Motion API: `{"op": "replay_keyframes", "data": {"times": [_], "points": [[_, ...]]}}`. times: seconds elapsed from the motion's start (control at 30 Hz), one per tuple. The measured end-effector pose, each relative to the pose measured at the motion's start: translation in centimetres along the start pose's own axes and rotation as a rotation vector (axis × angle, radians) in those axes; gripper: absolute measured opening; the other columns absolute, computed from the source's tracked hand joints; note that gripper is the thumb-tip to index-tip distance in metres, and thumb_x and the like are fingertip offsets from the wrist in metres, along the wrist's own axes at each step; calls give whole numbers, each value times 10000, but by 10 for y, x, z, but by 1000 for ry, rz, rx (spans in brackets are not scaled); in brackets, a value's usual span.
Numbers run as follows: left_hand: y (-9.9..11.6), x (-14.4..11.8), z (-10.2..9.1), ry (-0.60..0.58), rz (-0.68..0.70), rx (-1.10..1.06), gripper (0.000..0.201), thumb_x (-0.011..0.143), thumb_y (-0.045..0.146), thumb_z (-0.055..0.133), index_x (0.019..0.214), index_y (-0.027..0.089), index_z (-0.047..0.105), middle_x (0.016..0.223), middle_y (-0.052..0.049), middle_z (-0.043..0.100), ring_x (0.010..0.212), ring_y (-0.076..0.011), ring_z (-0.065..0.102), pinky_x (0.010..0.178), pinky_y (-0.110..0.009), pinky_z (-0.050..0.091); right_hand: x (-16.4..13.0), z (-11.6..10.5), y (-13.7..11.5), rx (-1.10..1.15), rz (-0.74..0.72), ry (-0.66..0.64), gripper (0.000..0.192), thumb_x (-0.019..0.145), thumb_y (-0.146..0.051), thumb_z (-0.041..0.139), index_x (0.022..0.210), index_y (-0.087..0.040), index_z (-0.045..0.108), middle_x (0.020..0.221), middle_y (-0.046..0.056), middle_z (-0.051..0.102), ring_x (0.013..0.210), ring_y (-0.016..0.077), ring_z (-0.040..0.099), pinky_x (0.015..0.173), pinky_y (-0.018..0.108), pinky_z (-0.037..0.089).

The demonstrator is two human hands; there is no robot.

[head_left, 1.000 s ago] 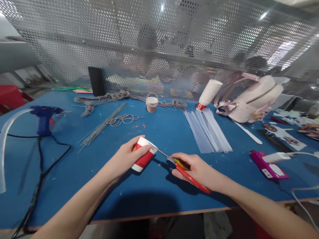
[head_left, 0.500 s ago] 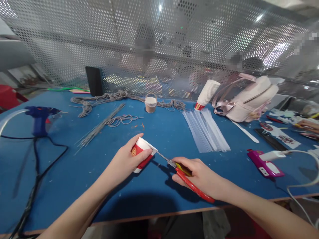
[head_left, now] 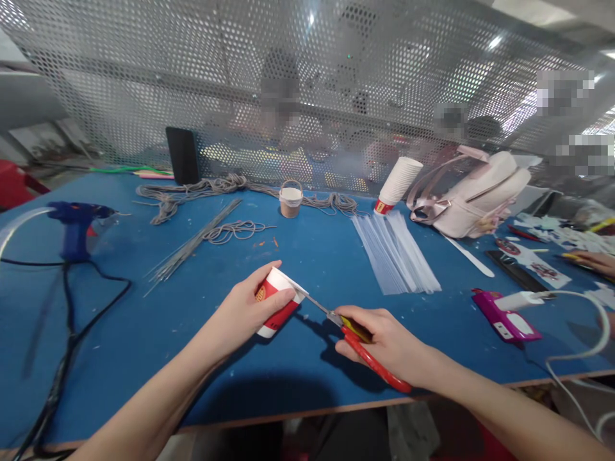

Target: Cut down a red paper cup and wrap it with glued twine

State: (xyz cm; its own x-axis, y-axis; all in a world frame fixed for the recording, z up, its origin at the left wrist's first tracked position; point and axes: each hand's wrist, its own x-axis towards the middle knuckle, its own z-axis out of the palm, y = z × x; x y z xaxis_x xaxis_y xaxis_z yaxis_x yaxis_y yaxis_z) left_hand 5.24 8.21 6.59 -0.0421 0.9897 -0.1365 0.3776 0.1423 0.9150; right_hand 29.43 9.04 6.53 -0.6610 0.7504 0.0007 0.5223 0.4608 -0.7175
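My left hand (head_left: 250, 312) grips a red and white paper cup (head_left: 278, 306), tipped on its side just above the blue table (head_left: 144, 320), rim turned right. My right hand (head_left: 387, 342) holds red-handled scissors (head_left: 365, 352), with the blade tips at the cup's rim. Both hands are near the table's front edge, in the middle.
A blue glue gun (head_left: 77, 227) with a black cable stands at the left. Grey cord (head_left: 202, 189), thin rods (head_left: 192, 246), clear strips (head_left: 396, 253), a cup stack (head_left: 398, 182), a small cup (head_left: 291, 200), a pink backpack (head_left: 473, 195) and a purple device (head_left: 504, 320) lie around. A perforated screen (head_left: 288, 83) backs the table; another person's hand (head_left: 593, 261) is far right.
The cup has turned slightly in my left hand, now showing a round logo. The scissors stay at its rim. The view has shifted a little.
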Motion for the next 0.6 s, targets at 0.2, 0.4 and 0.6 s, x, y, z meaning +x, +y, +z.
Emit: {"op": "replay_keyframes", "data": {"times": [0.2,0.4,0.6], "points": [[-2,1,-1,3,21,91,774,733,596,591,1372,183,450,1008,-57,681,849,-250,632,737,-333,504,-1,-1,-4,-15,32,3,316,852,-391,582,1038,-138,621,633,-35,509,525,92,367,518,213,365],[2,0,-1,19,42,119,748,729,589,587,1358,203,466,981,-41,678,858,-252,631,787,-349,501,-2,1,-3,-42,26,20,319,853,-385,572,1049,-138,623,644,-26,534,528,96,382,514,217,366],[1,0,-1,-13,6,55,737,729,573,609,1354,205,474,890,-20,685,751,-219,632,681,-315,503,-5,3,0,-35,39,-1,290,866,-398,565,994,-143,618,602,-48,483,512,88,325,497,213,332]]}}
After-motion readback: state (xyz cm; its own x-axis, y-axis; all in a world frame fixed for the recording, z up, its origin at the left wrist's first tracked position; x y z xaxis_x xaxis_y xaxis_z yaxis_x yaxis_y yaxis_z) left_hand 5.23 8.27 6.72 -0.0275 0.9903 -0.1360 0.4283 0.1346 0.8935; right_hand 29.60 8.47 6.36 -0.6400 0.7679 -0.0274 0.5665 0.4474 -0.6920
